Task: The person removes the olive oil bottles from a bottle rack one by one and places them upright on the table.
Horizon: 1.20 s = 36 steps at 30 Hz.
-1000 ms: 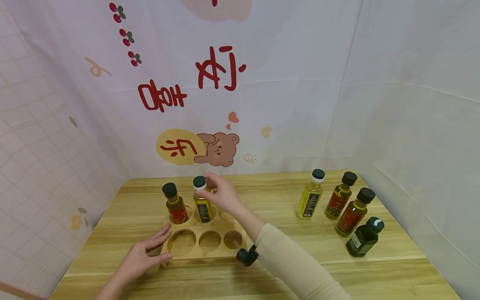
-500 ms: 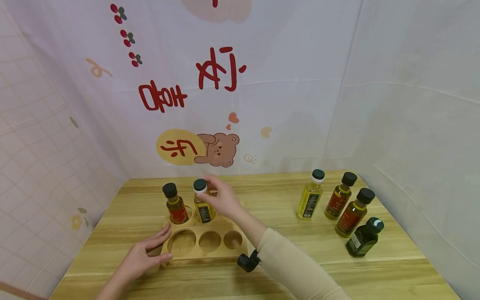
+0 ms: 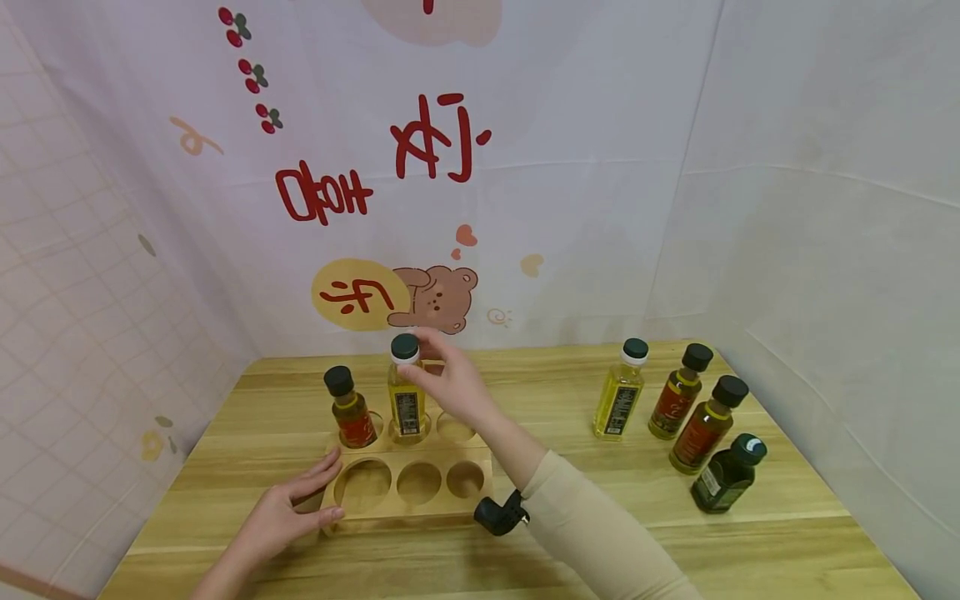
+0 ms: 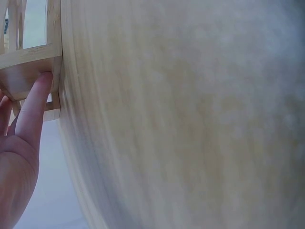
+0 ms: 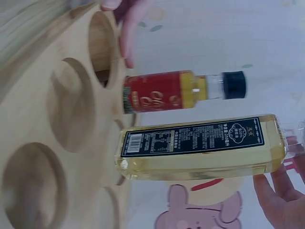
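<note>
Near its neck, a clear square bottle of yellow oil (image 3: 407,404) is pinched by my right hand (image 3: 453,383). The bottle has a green cap and stands upright over the middle back hole of a wooden rack (image 3: 405,508); its bottom shows at the rack's top in the right wrist view. My left hand (image 3: 288,508) touches the rack's left end with extended fingers, the thumb (image 4: 35,109) pressing on the wood. A red-labelled oil bottle (image 3: 354,417) with a black cap sits in the back left hole.
On the table's right stand another yellow oil bottle (image 3: 619,400), two red-labelled bottles (image 3: 677,402) (image 3: 702,435) and a short dark green bottle (image 3: 724,479). The rack's front row has three round holes of differing size. A printed cloth (image 3: 570,208) hangs behind.
After dipping slightly half a second ago, the yellow oil bottle has risen with my right hand, its bottom now higher at the hole. My left hand stays at the rack's end.
</note>
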Each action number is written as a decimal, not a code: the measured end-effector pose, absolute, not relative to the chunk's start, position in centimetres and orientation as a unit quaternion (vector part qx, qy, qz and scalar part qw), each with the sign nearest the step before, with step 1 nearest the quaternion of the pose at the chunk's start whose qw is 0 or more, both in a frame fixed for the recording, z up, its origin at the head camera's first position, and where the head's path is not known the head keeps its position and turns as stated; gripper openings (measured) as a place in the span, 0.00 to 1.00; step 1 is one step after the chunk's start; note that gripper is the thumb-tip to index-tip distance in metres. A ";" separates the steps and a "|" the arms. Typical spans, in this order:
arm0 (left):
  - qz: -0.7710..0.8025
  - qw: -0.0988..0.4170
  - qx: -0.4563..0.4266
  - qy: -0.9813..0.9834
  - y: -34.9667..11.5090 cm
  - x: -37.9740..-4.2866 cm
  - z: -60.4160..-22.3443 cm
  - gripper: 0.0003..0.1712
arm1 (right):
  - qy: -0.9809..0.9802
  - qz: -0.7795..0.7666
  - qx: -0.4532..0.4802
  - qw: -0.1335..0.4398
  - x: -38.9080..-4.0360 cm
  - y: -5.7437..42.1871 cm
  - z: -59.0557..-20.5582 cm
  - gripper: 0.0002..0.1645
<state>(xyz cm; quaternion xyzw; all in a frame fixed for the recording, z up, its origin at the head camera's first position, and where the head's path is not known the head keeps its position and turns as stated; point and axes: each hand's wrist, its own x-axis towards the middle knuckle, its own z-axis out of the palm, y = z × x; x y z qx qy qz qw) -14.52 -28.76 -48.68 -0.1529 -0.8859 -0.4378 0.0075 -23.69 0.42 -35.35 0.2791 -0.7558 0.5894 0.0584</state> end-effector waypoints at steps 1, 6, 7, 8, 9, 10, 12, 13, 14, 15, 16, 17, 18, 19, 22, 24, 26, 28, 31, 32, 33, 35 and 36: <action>-0.439 0.008 -0.154 -0.885 -28.7 -14.5 -48.6 0.37 | -0.755 0.588 0.284 0.063 -23.6 0.6 -35.1 0.26; -0.443 0.007 -0.159 -0.882 -28.7 -14.4 -48.6 0.37 | -0.750 0.585 0.299 0.078 -23.2 1.4 -34.0 0.25; -0.443 0.008 -0.160 -0.882 -28.7 -14.4 -48.6 0.37 | -0.749 0.585 0.300 0.080 -23.1 1.6 -33.8 0.24; -0.442 0.009 -0.160 -0.883 -28.7 -14.4 -48.6 0.37 | -0.748 0.585 0.301 0.082 -23.0 1.8 -33.6 0.24; -0.440 0.010 -0.161 -0.883 -28.7 -14.4 -48.6 0.37 | -0.748 0.585 0.302 0.085 -22.8 2.1 -33.4 0.25; -0.440 0.012 -0.162 -0.883 -28.8 -14.4 -48.6 0.37 | -0.746 0.586 0.304 0.088 -22.7 2.4 -33.3 0.25; -0.438 0.015 -0.164 -0.884 -28.8 -14.5 -48.7 0.37 | -0.743 0.587 0.307 0.095 -22.6 3.0 -33.0 0.25; -0.438 0.016 -0.165 -0.884 -28.8 -14.5 -48.7 0.37 | -0.742 0.586 0.310 0.098 -22.5 3.3 -32.9 0.25; -0.438 0.017 -0.165 -0.884 -28.8 -14.5 -48.7 0.37 | -0.741 0.586 0.312 0.099 -22.4 3.7 -32.8 0.24; -0.438 0.017 -0.163 -0.884 -28.8 -14.5 -48.8 0.37 | -0.741 0.585 0.313 0.099 -22.4 4.1 -32.7 0.24; -0.437 0.018 -0.164 -0.884 -28.8 -14.5 -48.8 0.37 | -0.741 0.585 0.314 0.099 -22.3 4.5 -32.7 0.24; -0.436 0.018 -0.163 -0.885 -28.8 -14.5 -48.8 0.37 | -0.742 0.584 0.314 0.097 -22.2 5.0 -32.5 0.25; -0.436 0.015 -0.161 -0.885 -28.8 -14.5 -48.8 0.37 | -0.743 0.583 0.313 0.096 -22.1 5.5 -32.5 0.25; -0.437 0.013 -0.158 -0.885 -28.9 -14.5 -48.8 0.37 | -0.746 0.581 0.310 0.096 -21.9 6.0 -32.4 0.25; -0.435 0.010 -0.155 -0.887 -28.9 -14.5 -48.8 0.37 | -0.752 0.578 0.303 0.096 -21.4 7.6 -32.3 0.26; -0.437 0.007 -0.150 -0.887 -28.9 -14.5 -48.8 0.37 | -0.757 0.573 0.297 0.098 -21.1 8.7 -32.3 0.27; -0.433 0.008 -0.152 -0.888 -29.0 -14.5 -48.8 0.37 | -0.761 0.570 0.293 0.098 -20.8 9.8 -32.4 0.28; -0.435 0.008 -0.150 -0.888 -29.0 -14.5 -48.7 0.37 | -0.767 0.564 0.288 0.099 -20.6 10.9 -32.6 0.28; -0.437 0.007 -0.156 -0.886 -28.9 -14.4 -48.7 0.37 | -0.777 0.556 0.277 0.103 -20.2 12.7 -33.1 0.28; -0.439 0.006 -0.156 -0.885 -28.9 -14.4 -48.6 0.37 | -0.781 0.552 0.272 0.105 -20.1 13.3 -33.3 0.28; -0.439 0.006 -0.156 -0.885 -28.9 -14.4 -48.6 0.37 | -0.785 0.549 0.267 0.107 -20.0 13.9 -33.6 0.28; -0.438 0.004 -0.156 -0.885 -28.8 -14.5 -48.7 0.37 | -0.792 0.543 0.256 0.109 -19.7 15.1 -34.1 0.28; -0.436 0.004 -0.156 -0.886 -28.8 -14.5 -48.7 0.37 | -0.795 0.541 0.251 0.110 -19.5 15.7 -34.5 0.28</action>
